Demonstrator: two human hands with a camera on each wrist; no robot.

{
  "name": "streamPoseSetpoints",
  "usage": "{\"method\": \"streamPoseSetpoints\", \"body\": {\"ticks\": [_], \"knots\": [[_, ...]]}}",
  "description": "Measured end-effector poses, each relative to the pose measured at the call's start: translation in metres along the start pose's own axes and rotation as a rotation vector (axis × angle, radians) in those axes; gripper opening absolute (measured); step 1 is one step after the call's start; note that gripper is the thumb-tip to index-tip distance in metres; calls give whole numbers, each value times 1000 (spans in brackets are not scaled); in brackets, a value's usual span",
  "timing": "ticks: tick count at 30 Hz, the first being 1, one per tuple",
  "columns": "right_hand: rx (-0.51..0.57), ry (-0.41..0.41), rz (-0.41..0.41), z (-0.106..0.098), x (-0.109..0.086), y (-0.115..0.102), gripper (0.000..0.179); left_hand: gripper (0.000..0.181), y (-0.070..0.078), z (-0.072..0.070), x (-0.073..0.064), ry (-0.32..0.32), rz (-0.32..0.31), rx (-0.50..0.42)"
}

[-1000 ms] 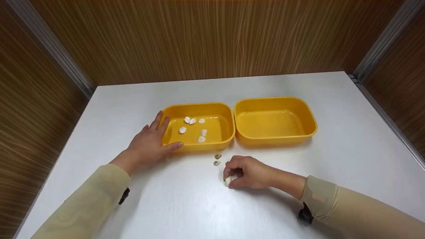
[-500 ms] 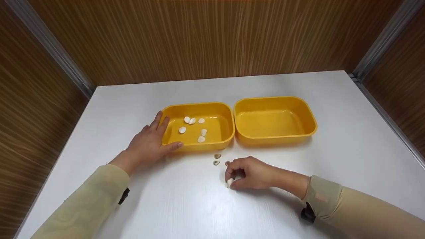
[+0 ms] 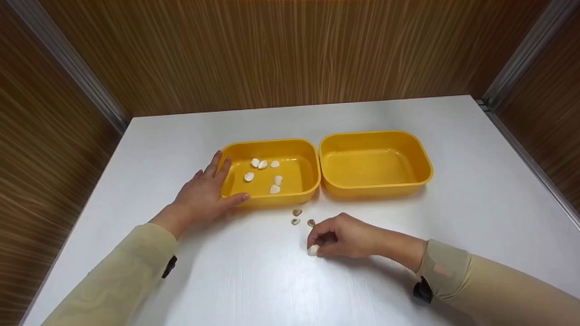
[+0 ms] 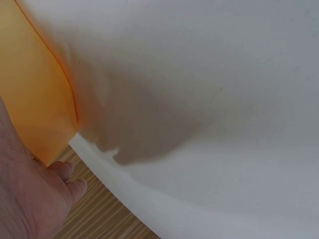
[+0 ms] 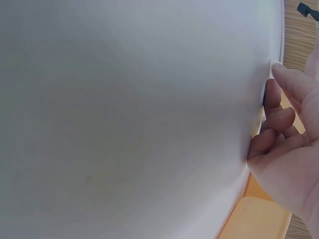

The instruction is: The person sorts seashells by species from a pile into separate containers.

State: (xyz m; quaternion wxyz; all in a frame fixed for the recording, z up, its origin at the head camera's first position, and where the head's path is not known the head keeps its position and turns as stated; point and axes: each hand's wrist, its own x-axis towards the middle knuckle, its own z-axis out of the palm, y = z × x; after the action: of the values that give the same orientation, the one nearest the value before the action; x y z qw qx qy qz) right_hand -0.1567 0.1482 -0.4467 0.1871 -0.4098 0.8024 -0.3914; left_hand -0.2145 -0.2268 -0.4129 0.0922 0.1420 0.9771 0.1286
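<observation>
In the head view my right hand [image 3: 351, 237] pinches a small white shell [image 3: 313, 250] between thumb and fingertips, low at the tabletop. The right wrist view shows the same hand [image 5: 291, 134] with bent fingers; the shell is hard to make out there. My left hand [image 3: 199, 197] lies over the left end of a yellow tray [image 3: 301, 195], fingers spread along the rim and thumb on the front edge. Several white shells [image 3: 275, 189] lie inside that tray. Small brownish shells [image 3: 296, 221] sit on the table between the tray and my right hand.
A second yellow tray [image 3: 376, 167] stands right beside the first, their ends close together. Both rest on a white table [image 3: 253, 280]. A wood-grain panel [image 3: 290, 54] rises behind the table, with more panels at the sides.
My right hand has shifted slightly right, and a brownish shell by its knuckles has come into sight. The white shell stays at its fingertips. My left hand and the trays keep their places.
</observation>
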Motion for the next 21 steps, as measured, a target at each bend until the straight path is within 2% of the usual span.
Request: {"method": "streamPoseSetpoints", "body": {"ticks": [13, 21], "knots": [[-11, 32, -40, 0, -4, -1, 19, 123, 0, -1, 1, -12, -10, 5], [0, 36, -42, 0, -4, -2, 19, 123, -1, 0, 1, 13, 25, 16]]}}
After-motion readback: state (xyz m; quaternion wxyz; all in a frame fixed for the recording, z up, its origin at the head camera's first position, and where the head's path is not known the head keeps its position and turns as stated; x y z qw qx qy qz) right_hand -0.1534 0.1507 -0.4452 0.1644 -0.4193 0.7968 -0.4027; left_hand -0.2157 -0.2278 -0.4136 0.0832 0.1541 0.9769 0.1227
